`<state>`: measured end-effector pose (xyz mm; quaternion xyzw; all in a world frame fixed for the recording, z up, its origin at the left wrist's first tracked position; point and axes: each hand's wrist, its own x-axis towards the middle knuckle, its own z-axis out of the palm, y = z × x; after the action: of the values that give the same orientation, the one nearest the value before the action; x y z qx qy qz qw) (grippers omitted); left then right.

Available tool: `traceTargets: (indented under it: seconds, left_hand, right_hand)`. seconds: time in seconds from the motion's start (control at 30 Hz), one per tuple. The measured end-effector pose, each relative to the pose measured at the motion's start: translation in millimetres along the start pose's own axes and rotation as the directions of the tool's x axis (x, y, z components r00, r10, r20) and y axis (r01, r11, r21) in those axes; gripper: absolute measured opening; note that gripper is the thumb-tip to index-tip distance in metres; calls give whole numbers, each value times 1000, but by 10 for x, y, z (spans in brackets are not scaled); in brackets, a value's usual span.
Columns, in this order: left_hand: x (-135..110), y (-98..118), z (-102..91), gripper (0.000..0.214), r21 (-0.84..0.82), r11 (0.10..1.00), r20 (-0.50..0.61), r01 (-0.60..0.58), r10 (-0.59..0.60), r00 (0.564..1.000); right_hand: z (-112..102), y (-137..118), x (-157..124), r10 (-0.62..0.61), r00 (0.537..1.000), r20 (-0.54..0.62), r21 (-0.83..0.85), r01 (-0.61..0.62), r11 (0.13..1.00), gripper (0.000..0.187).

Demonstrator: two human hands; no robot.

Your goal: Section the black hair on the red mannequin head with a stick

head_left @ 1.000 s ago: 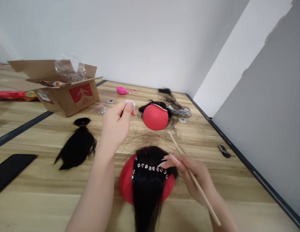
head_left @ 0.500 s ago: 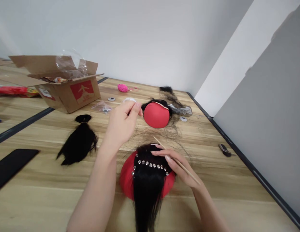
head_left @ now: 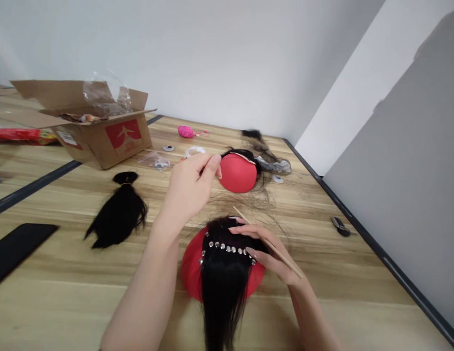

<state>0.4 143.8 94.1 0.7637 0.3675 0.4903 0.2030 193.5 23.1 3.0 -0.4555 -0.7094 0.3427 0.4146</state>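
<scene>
Leftward, cardboard box (head_left: 98, 139), hair bundle (head_left: 119, 214); right hand (head_left: 276, 262) grip round stick (head_left: 280, 254); left hand (head_left: 192, 185) unclear.

Illumination: diffuse, moderately bright; source direction indeterminate. The rear wall (head_left: 197, 63) grades from pale at upper left to gray toward upper right. Shadows are soft, visible on the wooden tabletop (head_left: 358, 282) beside the red dome (head_left: 192, 273) at lower center. Rhinestones (head_left: 228, 248) show small highlights; clear plastic (head_left: 106, 100) at upper left shows faint glare. Wide-angle distortion stretches the frame edges. Distant detail is soft.
</scene>
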Motion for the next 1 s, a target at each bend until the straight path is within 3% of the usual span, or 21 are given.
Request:
traceTargets:
  seconds: [0.37, 0.57, 1.0]
  left_hand:
    - [-3, -5, 45, 36, 2, 1000, 17, -25, 25, 1000]
    - [-1, -4, 62, 35, 4, 1000, 17, -24, 24, 1000]
    - [5, 2, 65, 35, 44, 999, 43, -24, 22, 999]
  right_hand:
    - [5, 28, -11, -20, 1000, 1, 59, 20, 998, 37]
    - [79, 11, -28, 56, 998, -39, 180, -49, 983, 38]
    - [101, 0, -14, 92, 994, -57, 194, -79, 978, 33]
